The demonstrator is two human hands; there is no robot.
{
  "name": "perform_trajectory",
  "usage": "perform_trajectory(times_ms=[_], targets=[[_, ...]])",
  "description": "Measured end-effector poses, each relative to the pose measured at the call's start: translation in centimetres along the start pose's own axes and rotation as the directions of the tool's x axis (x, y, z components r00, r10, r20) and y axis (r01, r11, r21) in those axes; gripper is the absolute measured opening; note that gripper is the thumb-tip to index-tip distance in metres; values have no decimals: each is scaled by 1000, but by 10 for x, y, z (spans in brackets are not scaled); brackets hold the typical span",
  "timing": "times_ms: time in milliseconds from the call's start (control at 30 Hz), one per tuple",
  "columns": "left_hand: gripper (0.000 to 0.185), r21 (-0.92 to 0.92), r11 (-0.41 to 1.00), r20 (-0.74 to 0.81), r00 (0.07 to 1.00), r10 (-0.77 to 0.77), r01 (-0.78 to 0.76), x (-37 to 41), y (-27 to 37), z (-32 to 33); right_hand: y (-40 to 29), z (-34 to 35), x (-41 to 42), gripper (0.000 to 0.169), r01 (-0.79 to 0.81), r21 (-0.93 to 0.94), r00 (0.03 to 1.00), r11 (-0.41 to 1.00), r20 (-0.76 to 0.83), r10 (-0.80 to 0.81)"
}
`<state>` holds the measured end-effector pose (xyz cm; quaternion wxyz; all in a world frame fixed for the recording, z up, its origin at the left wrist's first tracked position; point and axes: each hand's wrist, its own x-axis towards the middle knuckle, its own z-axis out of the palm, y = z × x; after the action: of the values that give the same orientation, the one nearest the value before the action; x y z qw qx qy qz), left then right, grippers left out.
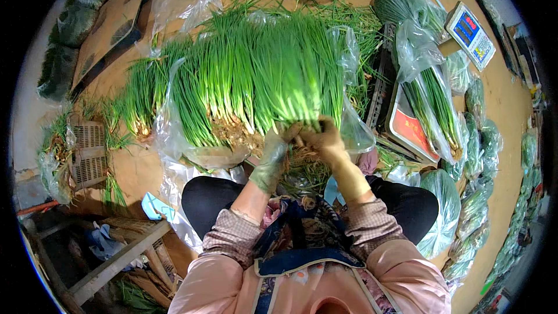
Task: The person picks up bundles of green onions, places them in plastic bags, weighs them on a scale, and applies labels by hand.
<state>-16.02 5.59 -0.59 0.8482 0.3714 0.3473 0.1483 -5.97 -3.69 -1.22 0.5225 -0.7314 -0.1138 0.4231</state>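
My left hand (273,152), in a dirt-stained glove, grips the root end of a bunch of thin green onions (287,74). My right hand (330,139), in a yellowish glove, closes on the same root end from the other side; its fingers are blurred. The bunch's green tops point away from me over a wide pile of green onions (231,69). Brown, soil-covered roots (235,133) show to the left of my left hand. Beneath my hands lie root scraps and loose stalks (305,170), partly hidden by my wrists.
Right of the pile, a digital scale (409,126) with a raised display (471,35) carries bagged green onions (436,109). Several filled plastic bags (473,152) line the far right. A plastic crate (88,152) and a wooden frame (122,261) stand at left. Clear plastic sheeting (174,152) borders the pile.
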Motion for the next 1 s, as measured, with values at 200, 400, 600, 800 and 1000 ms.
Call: perform_trajectory(times_ms=[200,400,600,800,1000], targets=[[29,-322,942,-16,995,-102,91,8,-54,-21,86,-19,40,56,-20,215,970,976,242,-33],[43,-336,927,-11,983,-184,170,3,-70,-38,106,1,37,66,-207,443,971,872,-14,238],[42,-10,997,22,997,76,-76,19,-100,-54,14,13,-14,70,-83,-390,980,917,-197,5],[36,-375,927,-52,998,-35,13,8,-62,-40,23,0,7,60,-93,395,965,914,-191,181],[47,-479,868,-205,945,-254,129,34,-115,-70,76,-22,47,39,-434,496,897,753,156,414]])
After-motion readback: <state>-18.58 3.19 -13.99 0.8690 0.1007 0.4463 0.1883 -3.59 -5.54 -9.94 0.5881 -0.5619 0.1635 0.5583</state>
